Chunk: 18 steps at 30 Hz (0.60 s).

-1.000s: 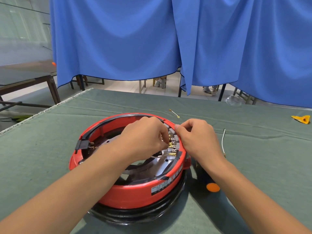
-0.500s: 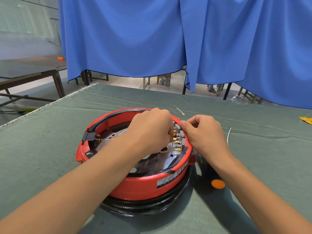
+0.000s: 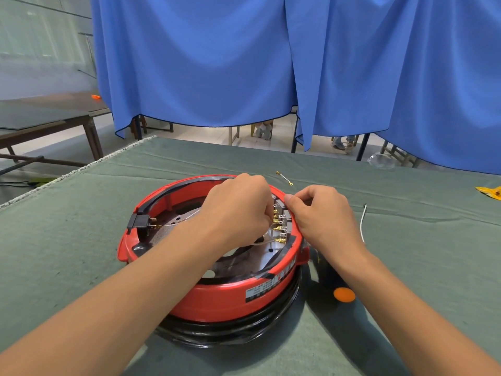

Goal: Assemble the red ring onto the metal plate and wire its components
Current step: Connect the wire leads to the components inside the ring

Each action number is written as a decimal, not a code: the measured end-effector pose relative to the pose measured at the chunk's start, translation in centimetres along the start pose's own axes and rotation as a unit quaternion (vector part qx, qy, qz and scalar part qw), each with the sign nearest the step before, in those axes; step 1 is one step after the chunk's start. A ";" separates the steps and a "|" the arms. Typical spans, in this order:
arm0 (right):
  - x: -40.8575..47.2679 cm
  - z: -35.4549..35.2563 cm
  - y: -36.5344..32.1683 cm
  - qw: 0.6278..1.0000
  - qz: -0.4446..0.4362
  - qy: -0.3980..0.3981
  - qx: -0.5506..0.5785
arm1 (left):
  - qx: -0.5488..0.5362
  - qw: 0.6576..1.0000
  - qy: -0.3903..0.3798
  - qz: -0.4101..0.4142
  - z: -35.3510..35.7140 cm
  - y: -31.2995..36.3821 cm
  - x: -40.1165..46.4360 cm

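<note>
1. Red ring: sits mid-bench on a black base, with a white label on its near right wall.
2. Metal plate: lies inside the ring, silver, with holes; partly hidden by the left forearm.
3. Brass terminals: a short row along the ring's inner right side, with thin pale wires running from them across the plate.
4. Left hand: reaches over the ring from the near left; fingers curled down onto the far end of the terminal row. What they pinch cannot be told.
5. Right hand: rests on the ring's right rim, just beside the terminals; thumb and forefinger pressed together at the far tip, seemingly on something small that is too small to make out.
6. Black plug block: fixed at the ring's left inner wall.
7. Loose short wire: on the green bench cloth, beyond the hands.
8. White wire: on the cloth, right of the right hand.
9. Orange disc: near right of the ring.
10. Blue curtain: hangs behind the bench.
</note>
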State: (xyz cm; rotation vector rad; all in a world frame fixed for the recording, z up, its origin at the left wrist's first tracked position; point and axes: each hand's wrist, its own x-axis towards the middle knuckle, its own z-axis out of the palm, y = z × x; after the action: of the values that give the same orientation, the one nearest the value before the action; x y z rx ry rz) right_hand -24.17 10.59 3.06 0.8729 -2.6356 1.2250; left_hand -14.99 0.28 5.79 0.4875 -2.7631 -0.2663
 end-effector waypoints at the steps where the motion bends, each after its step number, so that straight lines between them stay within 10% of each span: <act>1: 0.0 0.0 0.0 1.000 0.000 -0.001 0.002 | 0.000 1.000 0.000 -0.001 0.0 0.0 0.0; 18: -0.2 0.0 0.0 1.000 -0.002 0.004 0.007 | 0.023 1.000 -0.004 0.007 0.1 0.5 -0.1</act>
State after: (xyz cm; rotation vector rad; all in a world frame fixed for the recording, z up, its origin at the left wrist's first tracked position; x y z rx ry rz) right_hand -24.02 10.66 3.00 0.8747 -2.6210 1.2433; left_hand -15.06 0.80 5.83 0.4789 -2.7839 -0.2033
